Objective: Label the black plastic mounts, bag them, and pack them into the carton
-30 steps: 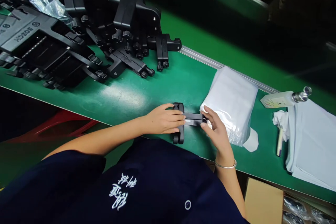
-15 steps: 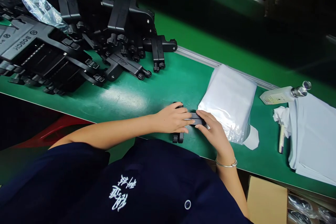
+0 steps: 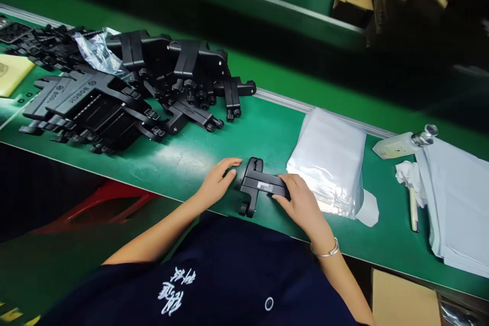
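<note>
A black plastic bracket (image 3: 263,184) with a small pale label lies in front of me near the bench edge. My right hand (image 3: 300,201) grips its right end between thumb and fingers. Just left of the bracket, my left hand (image 3: 219,181) is open, fingers apart and not touching it. To the right of the bracket lies a stack of clear plastic bags (image 3: 330,158). Many similar black brackets (image 3: 194,69) are heaped at the back left, beside a row of stacked black holders (image 3: 95,107).
On the right are a clear bottle (image 3: 395,146), crumpled tissue (image 3: 410,175), a pen-like stick (image 3: 413,211) and white sheets (image 3: 462,198). A crumpled plastic bag (image 3: 101,53) lies on the heap. Under the bench stand a red stool (image 3: 99,204) and a cardboard box (image 3: 405,298).
My left hand has let go of the bracket and moved left, uncovering its label. My right hand still holds the right end. The view has shifted, showing more of the left and back.
</note>
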`<action>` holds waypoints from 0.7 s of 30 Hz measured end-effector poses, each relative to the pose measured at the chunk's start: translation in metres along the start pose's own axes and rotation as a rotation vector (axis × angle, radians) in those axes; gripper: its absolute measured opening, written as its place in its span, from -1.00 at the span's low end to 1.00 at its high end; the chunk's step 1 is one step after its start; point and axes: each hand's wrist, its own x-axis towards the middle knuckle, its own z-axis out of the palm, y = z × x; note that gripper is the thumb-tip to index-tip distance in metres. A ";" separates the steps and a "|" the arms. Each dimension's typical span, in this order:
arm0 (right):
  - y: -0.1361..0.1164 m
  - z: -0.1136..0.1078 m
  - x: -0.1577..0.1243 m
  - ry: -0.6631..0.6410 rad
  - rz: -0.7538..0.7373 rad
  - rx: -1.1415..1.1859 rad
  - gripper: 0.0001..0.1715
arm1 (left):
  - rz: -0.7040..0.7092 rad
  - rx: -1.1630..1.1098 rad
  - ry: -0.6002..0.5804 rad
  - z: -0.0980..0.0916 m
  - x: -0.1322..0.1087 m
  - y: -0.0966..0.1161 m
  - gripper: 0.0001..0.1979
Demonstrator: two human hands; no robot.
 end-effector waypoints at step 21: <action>0.037 0.005 -0.054 0.570 0.186 0.504 -0.51 | 0.662 -0.079 -0.586 0.094 0.023 0.092 -0.34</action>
